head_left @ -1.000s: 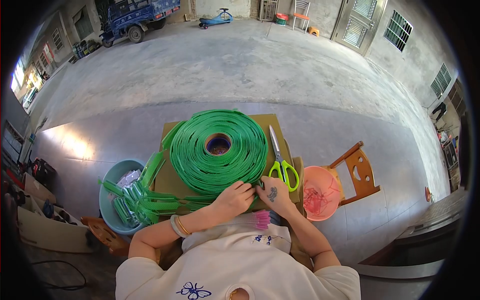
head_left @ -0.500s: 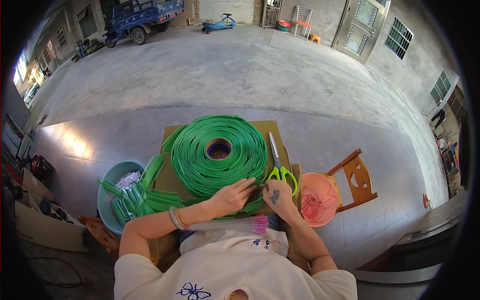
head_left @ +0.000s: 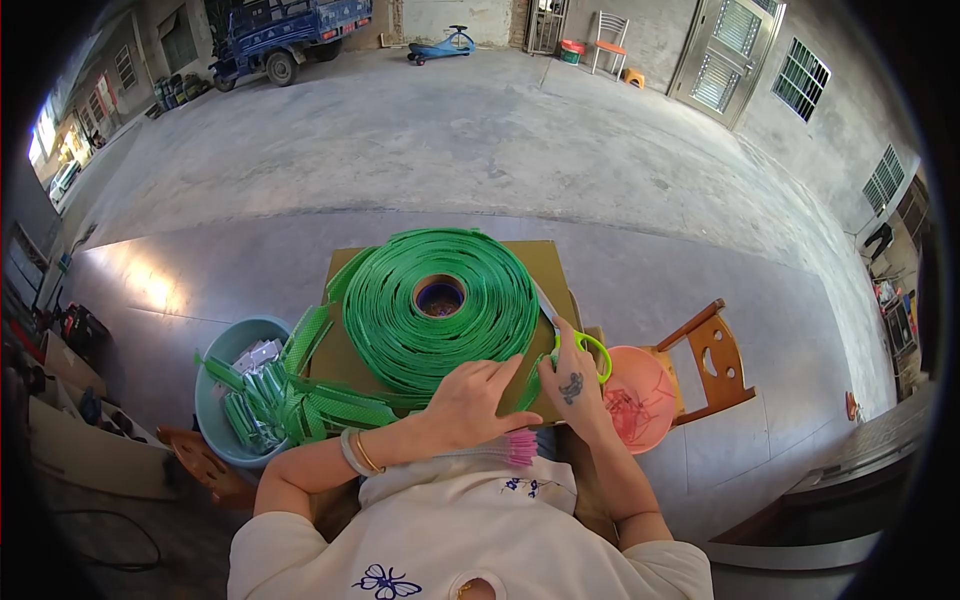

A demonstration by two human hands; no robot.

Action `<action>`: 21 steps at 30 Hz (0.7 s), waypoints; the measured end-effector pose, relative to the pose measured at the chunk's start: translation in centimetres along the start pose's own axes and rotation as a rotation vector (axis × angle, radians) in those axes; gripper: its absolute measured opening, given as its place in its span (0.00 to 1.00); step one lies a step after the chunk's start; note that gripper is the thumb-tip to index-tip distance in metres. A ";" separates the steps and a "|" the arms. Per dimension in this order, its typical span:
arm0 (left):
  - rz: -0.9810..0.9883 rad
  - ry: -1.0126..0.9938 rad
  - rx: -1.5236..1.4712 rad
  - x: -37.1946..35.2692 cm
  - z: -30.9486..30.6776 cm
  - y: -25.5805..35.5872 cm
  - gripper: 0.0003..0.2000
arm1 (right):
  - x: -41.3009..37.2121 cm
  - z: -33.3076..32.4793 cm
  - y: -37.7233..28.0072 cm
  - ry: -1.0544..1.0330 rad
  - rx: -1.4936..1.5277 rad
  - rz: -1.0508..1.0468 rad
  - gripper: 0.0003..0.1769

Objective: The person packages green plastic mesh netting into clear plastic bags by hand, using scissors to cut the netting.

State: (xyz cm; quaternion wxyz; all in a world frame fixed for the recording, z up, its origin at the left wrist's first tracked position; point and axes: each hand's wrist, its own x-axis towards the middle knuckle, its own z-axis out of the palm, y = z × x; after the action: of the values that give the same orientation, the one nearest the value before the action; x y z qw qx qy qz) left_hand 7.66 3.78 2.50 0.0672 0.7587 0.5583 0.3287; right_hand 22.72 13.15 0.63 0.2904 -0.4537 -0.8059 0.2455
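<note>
A big roll of green mesh strip (head_left: 440, 340) lies flat on the brown board (head_left: 545, 260). My left hand (head_left: 478, 402) rests at the roll's near edge with its fingers spread and thumb apart. At the board's right side, my right hand (head_left: 573, 385) has its fingers closed round the end of a green strip (head_left: 530, 385). It also touches the scissors (head_left: 597, 352), whose yellow-green handles show beside it and whose blades are partly hidden. Pink-tipped clear strips (head_left: 520, 447) lie across my lap. Loose green mesh (head_left: 345, 408) trails off the board's left side.
A blue basin (head_left: 212, 405) with green mesh and packets stands at the left. On the right are a pink basin (head_left: 655, 375) with pink strips and a wooden chair (head_left: 718, 365). A blue three-wheeled truck (head_left: 290, 35) and a ride-on toy (head_left: 442, 46) are farther back.
My right hand has moved slightly right and up onto the scissors, which have shifted right. My left hand's fingers have spread, and the hand no longer meets the right one.
</note>
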 end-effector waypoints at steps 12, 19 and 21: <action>-0.241 0.012 -0.345 2.6 0.4 -0.7 0.25 | 1.3 -4.0 -3.4 -0.198 0.336 0.164 0.15; -0.154 0.085 -0.190 2.3 2.0 -0.3 0.29 | 0.7 -4.7 -4.2 -0.229 0.195 0.046 0.23; -0.077 0.142 -0.087 2.4 1.6 -1.1 0.32 | 0.6 -4.7 -3.8 -0.218 0.165 0.028 0.26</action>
State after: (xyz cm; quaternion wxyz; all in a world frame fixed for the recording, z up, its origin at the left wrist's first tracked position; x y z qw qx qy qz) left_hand 8.04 6.74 1.73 0.0730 0.7078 0.5756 0.4030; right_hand 23.46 12.50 6.66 0.2338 -0.4103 -0.8034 0.3628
